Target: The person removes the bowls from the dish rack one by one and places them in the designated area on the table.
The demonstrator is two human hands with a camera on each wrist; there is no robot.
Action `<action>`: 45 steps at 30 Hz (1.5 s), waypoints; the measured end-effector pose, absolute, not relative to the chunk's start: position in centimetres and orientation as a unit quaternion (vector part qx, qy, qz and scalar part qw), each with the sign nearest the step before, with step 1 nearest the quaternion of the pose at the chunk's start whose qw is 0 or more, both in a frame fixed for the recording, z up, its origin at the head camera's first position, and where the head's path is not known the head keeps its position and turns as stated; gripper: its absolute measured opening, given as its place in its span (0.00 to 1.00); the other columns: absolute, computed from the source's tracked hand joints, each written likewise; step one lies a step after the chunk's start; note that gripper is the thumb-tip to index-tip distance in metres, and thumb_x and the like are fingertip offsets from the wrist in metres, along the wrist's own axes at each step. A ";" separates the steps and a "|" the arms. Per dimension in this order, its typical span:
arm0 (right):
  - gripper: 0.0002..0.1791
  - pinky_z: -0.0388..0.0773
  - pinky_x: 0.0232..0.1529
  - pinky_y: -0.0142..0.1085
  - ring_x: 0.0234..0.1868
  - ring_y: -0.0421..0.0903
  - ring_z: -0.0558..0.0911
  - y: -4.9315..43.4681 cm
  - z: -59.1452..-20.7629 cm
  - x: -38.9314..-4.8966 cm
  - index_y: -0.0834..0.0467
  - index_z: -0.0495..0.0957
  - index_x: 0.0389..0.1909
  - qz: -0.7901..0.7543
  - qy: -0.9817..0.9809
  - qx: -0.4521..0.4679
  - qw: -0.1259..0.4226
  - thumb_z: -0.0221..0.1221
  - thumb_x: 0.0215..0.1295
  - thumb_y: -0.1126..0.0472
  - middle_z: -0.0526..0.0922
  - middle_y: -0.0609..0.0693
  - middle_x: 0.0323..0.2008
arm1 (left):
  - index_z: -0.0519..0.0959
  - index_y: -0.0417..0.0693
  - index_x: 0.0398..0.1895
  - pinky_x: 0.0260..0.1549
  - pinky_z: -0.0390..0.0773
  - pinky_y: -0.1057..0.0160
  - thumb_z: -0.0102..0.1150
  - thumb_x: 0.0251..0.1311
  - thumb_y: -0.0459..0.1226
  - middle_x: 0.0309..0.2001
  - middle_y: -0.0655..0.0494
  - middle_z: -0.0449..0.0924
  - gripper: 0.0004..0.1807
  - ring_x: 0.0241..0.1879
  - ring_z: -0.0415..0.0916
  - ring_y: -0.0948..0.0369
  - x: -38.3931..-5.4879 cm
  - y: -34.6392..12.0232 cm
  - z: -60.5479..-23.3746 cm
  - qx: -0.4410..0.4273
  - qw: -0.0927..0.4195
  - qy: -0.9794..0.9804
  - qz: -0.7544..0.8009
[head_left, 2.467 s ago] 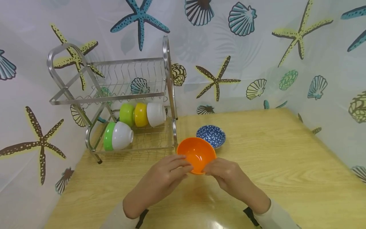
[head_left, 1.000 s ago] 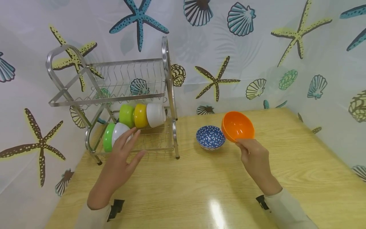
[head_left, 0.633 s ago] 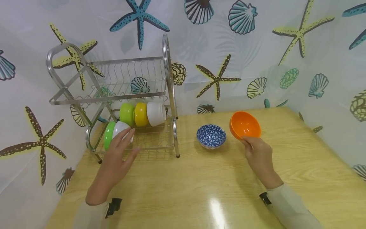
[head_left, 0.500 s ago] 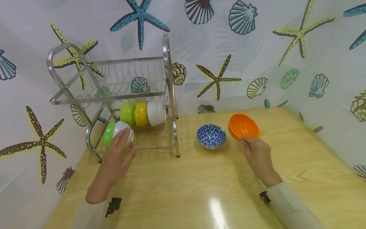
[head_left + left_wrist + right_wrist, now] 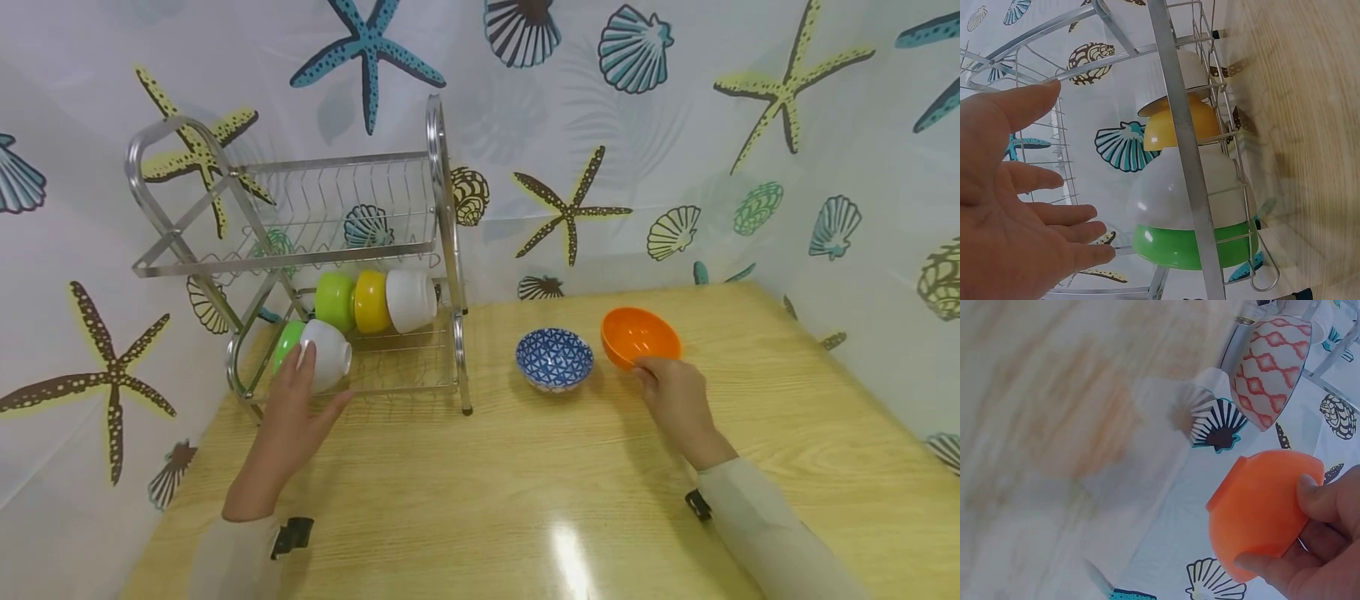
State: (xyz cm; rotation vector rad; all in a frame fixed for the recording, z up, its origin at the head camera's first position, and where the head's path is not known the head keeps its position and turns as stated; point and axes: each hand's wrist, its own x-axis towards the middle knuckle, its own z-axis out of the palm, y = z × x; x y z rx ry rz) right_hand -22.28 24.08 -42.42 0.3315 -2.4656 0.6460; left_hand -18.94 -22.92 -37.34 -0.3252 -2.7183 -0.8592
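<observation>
My right hand [image 5: 678, 408] pinches the near rim of an orange bowl [image 5: 633, 333], right of a blue-and-white patterned bowl [image 5: 553, 358] on the table. In the right wrist view the thumb and fingers [image 5: 1272, 569] press on the orange bowl's wall; whether its base touches the table I cannot tell. My left hand [image 5: 288, 425] has its fingers spread and holds nothing. It is in front of a white bowl [image 5: 326, 357] and a green bowl [image 5: 288, 342], which stand on edge in the lower rack. The left wrist view shows the hand [image 5: 1029, 212] apart from those bowls.
A two-tier metal dish rack [image 5: 285, 265] stands at the back left. Its lower tier also holds a lime bowl [image 5: 335, 302], a yellow bowl [image 5: 371, 302] and another white bowl [image 5: 410, 300]. A sea-patterned curtain [image 5: 570, 100] encloses the wooden table [image 5: 480, 500].
Both hands held the orange bowl near the middle earlier. My left hand let go and moved left to the rack. My right hand carried the bowl right, past the blue-and-white bowl, then lowered it slightly.
</observation>
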 end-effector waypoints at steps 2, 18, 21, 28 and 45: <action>0.05 0.81 0.27 0.48 0.24 0.53 0.81 24.1 -42.3 -22.4 0.72 0.82 0.34 0.243 -0.925 0.123 0.265 0.63 0.58 0.73 0.84 0.64 0.29 | 0.43 0.32 0.74 0.61 0.50 0.28 0.58 0.65 0.46 0.73 0.28 0.36 0.47 0.71 0.38 0.32 -19.1 -23.1 -37.5 -0.108 0.122 -0.940 -0.299; 0.08 0.81 0.41 0.55 0.34 0.59 0.83 24.5 -41.8 -24.1 0.72 0.82 0.40 0.237 -0.953 0.101 0.161 0.60 0.62 0.72 0.84 0.67 0.37 | 0.42 0.35 0.74 0.61 0.46 0.27 0.55 0.67 0.46 0.72 0.27 0.29 0.45 0.70 0.33 0.31 -19.4 -24.2 -38.8 -0.110 0.095 -0.940 -0.308; 0.08 0.82 0.39 0.53 0.28 0.53 0.79 24.6 -41.8 -24.3 0.71 0.82 0.40 0.239 -0.955 0.097 0.148 0.60 0.62 0.71 0.84 0.66 0.36 | 0.41 0.35 0.74 0.61 0.46 0.27 0.54 0.68 0.46 0.72 0.27 0.29 0.45 0.70 0.33 0.31 -19.5 -24.2 -38.9 -0.109 0.092 -0.940 -0.311; 0.07 0.81 0.39 0.52 0.28 0.54 0.80 24.9 -42.0 -24.8 0.71 0.83 0.38 0.230 -0.959 0.104 0.127 0.60 0.62 0.71 0.85 0.64 0.34 | 0.40 0.37 0.75 0.62 0.46 0.27 0.53 0.68 0.47 0.73 0.29 0.27 0.45 0.70 0.32 0.31 -19.6 -24.4 -39.2 -0.103 0.080 -0.940 -0.315; 0.07 0.79 0.45 0.56 0.37 0.58 0.83 24.5 -42.0 -24.9 0.68 0.84 0.38 0.212 -0.968 0.112 0.074 0.61 0.61 0.71 0.85 0.64 0.37 | 0.40 0.33 0.74 0.59 0.53 0.26 0.55 0.67 0.43 0.72 0.26 0.37 0.45 0.69 0.40 0.30 -20.3 -24.3 -38.9 -0.093 0.104 -0.941 -0.309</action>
